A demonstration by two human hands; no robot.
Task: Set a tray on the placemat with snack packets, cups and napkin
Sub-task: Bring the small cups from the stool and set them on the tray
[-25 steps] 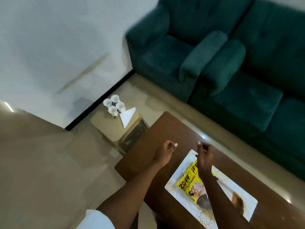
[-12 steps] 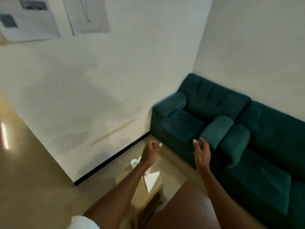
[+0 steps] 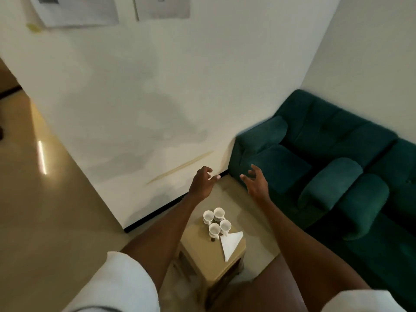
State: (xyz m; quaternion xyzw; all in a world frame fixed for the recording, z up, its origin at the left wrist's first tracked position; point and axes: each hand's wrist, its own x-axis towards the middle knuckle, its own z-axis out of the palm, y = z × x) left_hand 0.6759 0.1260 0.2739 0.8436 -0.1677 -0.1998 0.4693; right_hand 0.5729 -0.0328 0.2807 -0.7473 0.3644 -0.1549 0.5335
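Both hands raised mid-frame — nothing held.
Left hand [image 3: 202, 182] loosely curled, right hand [image 3: 255, 182] spread open; four cups [image 3: 216, 221] and napkin [image 3: 230, 243] on side table [image 3: 209, 255], lower centre.

The person holds both arms stretched forward, bare from the short white sleeves down. The left hand [image 3: 202, 183] is loosely curled, the fingers bent inward toward the thumb, and it holds nothing. The right hand [image 3: 256, 182] is open, its 5 fingers spread and a little bent, palm turned toward the left hand. The 2 hands are near but apart.
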